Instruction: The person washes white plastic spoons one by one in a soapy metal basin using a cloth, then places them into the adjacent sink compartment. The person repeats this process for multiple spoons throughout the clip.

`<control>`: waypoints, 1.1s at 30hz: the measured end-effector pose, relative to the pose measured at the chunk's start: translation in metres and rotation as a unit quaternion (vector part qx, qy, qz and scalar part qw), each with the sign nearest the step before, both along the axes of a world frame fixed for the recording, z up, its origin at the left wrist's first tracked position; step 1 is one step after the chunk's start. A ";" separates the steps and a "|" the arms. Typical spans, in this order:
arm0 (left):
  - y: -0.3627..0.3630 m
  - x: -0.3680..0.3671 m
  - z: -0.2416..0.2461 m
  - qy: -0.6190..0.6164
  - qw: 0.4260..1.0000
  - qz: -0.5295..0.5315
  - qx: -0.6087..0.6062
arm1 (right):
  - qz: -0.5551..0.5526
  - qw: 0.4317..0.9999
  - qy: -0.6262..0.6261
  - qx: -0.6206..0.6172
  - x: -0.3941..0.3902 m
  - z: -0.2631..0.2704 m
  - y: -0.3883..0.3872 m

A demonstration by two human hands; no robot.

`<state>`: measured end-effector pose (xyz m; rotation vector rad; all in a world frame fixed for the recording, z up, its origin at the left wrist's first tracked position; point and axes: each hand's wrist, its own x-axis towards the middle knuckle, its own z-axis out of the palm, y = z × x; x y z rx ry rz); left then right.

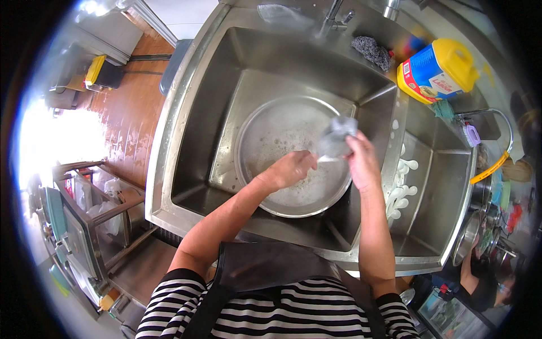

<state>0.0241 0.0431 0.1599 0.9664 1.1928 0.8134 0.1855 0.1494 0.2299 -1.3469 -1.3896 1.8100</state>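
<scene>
A wide round metal basin (275, 140) with sudsy water sits in the large stainless-steel sink compartment (207, 106). Above the basin's right side, my right hand (364, 161) grips a blurred grey cloth or scouring pad (337, 137). My left hand (294, 169) is over the basin's middle with curled fingers, close to something thin and white by the grey item; whether it holds anything is unclear. Several white spoons (398, 197) lie along the left side of the smaller sink compartment (440, 190).
A steel-wool scourer (372, 51) and a yellow-and-blue detergent jug (438, 72) stand behind the sinks, near the faucet (332, 19). At right are a purple-handled brush (471, 134) and a yellow hose end (490, 168). Another person's arm (468, 271) shows lower right.
</scene>
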 end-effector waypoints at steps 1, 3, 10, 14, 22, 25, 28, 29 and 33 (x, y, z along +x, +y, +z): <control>0.004 0.005 0.008 0.194 0.972 -0.014 0.129 | 0.049 0.994 -0.094 0.027 -0.007 0.005 -0.007; 0.002 0.004 0.034 0.248 0.966 -0.025 0.073 | 0.184 0.913 -0.196 0.306 -0.018 -0.009 -0.024; -0.007 0.004 -0.016 0.229 0.960 0.120 0.105 | 0.041 0.895 -0.330 0.297 0.011 -0.071 -0.003; -0.001 -0.034 -0.042 0.328 0.933 0.116 -0.092 | -0.019 0.973 -0.229 0.001 0.045 -0.076 -0.013; -0.022 -0.023 -0.127 0.524 0.847 -0.028 -0.081 | 0.047 0.936 -0.348 0.035 0.088 -0.090 -0.055; -0.035 -0.006 -0.146 0.462 0.873 -0.095 -0.129 | 0.065 0.922 -0.380 0.046 0.093 -0.092 -0.068; -0.049 0.014 -0.168 0.407 0.889 -0.102 -0.183 | 0.077 0.912 -0.385 0.118 0.076 -0.080 -0.079; -0.060 0.021 -0.183 0.440 0.888 -0.064 -0.117 | 0.093 0.919 -0.374 0.089 0.068 -0.073 -0.079; -0.044 0.039 -0.192 0.389 0.888 -0.178 -0.170 | 0.118 0.926 -0.355 0.052 0.052 -0.054 -0.077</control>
